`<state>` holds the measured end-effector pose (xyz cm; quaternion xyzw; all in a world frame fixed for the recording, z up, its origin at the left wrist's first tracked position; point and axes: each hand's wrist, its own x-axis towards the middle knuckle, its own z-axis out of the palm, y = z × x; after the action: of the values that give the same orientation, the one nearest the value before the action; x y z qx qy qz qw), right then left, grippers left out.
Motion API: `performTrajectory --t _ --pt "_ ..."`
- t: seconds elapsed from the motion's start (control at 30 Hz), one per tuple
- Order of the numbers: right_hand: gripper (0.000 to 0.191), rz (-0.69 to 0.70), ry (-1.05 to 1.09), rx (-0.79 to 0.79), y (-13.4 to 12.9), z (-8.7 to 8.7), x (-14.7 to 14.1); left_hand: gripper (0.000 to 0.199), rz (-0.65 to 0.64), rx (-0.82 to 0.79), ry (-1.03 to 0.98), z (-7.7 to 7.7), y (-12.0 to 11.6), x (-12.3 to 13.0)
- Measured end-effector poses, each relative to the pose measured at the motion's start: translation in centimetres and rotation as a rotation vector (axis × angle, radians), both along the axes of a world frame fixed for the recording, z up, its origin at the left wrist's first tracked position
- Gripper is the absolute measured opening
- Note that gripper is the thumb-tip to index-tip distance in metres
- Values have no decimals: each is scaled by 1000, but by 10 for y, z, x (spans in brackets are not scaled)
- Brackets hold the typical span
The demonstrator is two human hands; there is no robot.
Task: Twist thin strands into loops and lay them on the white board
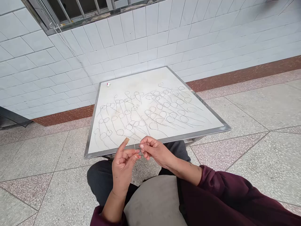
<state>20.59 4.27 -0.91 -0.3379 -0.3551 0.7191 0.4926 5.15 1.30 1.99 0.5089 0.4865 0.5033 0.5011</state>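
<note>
My left hand (123, 164) is raised just past the near edge of the table, its index finger pointing up and its thumb pinched against another finger. A thin wire (134, 147) runs between the fingertips of both hands. My right hand (157, 152) meets the left from the right side, thumb and fingers pinched on the same wire. The exact shape of the wire at the fingertips is too small to make out. Beyond my hands, several thin wires with looped ends (154, 126) lie spread over the white tabletop (136, 80).
The table has a grey metal rim (209, 129) and stands near a white tiled wall (131, 56). A small white and red object (108, 84) sits in its far left corner. A barred window (80, 9) is above. My knees are under the near edge.
</note>
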Motion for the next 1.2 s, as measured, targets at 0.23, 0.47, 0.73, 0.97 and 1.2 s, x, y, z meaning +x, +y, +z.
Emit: performTrajectory --t 0.23,0.47,0.73,0.97,1.2 --pt "37 -15 -38 4 -1 3 -3 50 30 141 181 -5 -6 1" --pt "39 32 -39 -23 -3 3 -5 47 31 217 174 -11 -5 1" --pt "30 -2 -174 150 -3 3 -5 47 48 182 112 -13 -6 2" --pt "22 -71 -305 324 -4 -5 -3 49 -30 89 -179 -18 0 0" --pt "23 -112 -545 590 -6 -1 2 40 -3 60 -315 -22 0 -1"
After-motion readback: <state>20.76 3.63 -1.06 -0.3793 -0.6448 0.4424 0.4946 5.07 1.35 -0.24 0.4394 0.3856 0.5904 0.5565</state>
